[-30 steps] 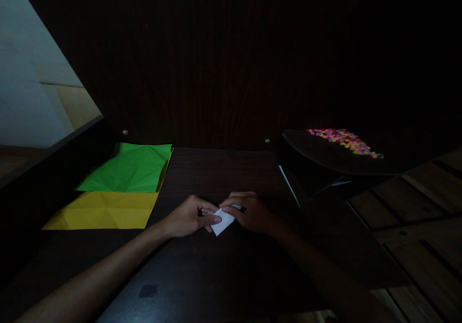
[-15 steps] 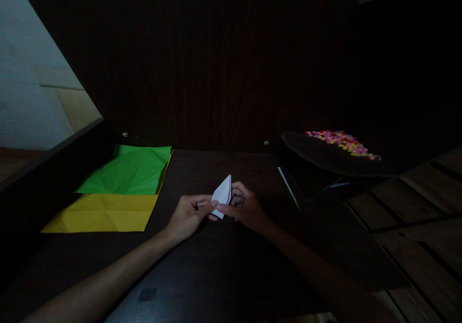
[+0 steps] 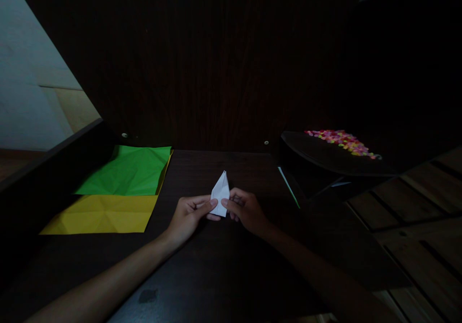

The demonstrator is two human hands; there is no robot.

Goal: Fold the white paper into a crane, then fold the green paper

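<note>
Near edge of dark wooden tabletop [image 3: 216,275]: darker patch [image 3: 148,295]. Beyond, over mid-tabletop: folded white paper [image 3: 221,193], tapered end pointing away. Pinches its left side with left hand [image 3: 185,219], thumb on front, fingers curled behind; pinches right side likewise with right hand [image 3: 250,213], each nearly closed. Off left: creased yellow sheet [image 3: 103,215], far part under green sheet [image 3: 130,170]. Off right: thin pale strip [image 3: 288,187]; farther, small multicoloured pieces [image 3: 342,141] on black curved-edged surface [image 3: 317,150]. Behind: dark wooden panel [image 3: 216,72].
</note>
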